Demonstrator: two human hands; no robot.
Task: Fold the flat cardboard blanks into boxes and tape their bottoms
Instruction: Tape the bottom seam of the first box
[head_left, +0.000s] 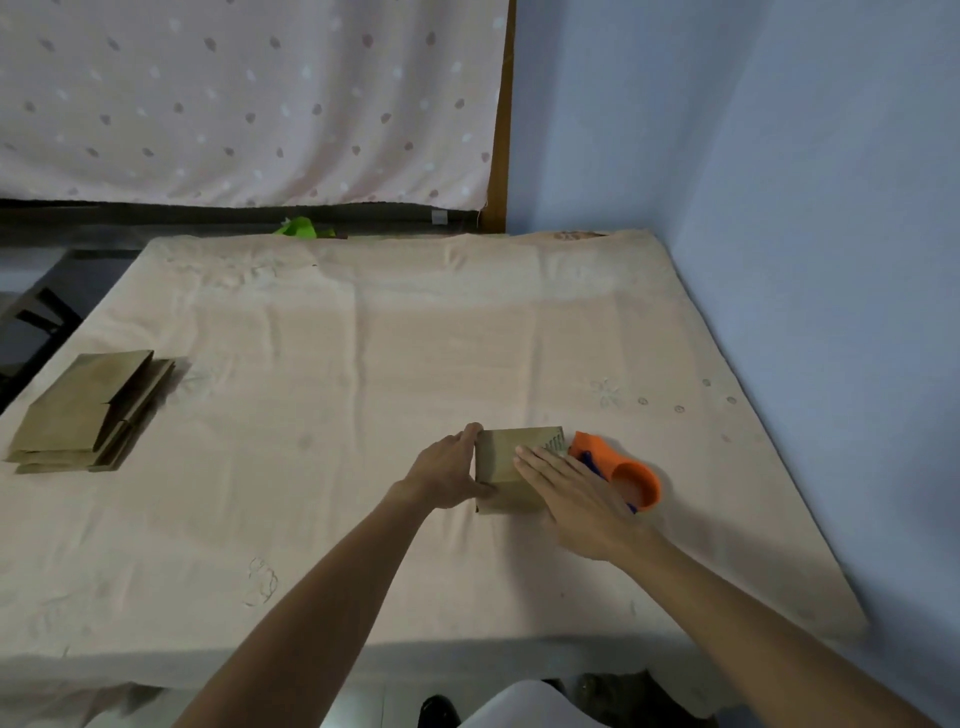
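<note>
Item 1: white garment (519, 706) at the bottom edge, nearest the viewer, with a dark shoe (439, 712) beside it on the floor.

Item 2: left hand (447, 475), gripping the left side of the cardboard box (501, 467), fingers curled over its far corner and thumb at its near corner.

Item 3: right hand (576, 493), flat with fingers straight, pressed on the box's top face.

Item 4: the cardboard box, brown, stood on the cloth-covered table (363, 364), right of centre and toward the near side.

Item 5: orange tape dispenser (623, 473), just beside the box on its right, partly hidden by the right hand.

Item 6: stack of flat blanks (88, 415), at the table's left edge, well apart from the box.

Item 7: green object (298, 227) past the far edge; dotted curtain (234, 93) behind; blue wall (779, 208) at right.
</note>
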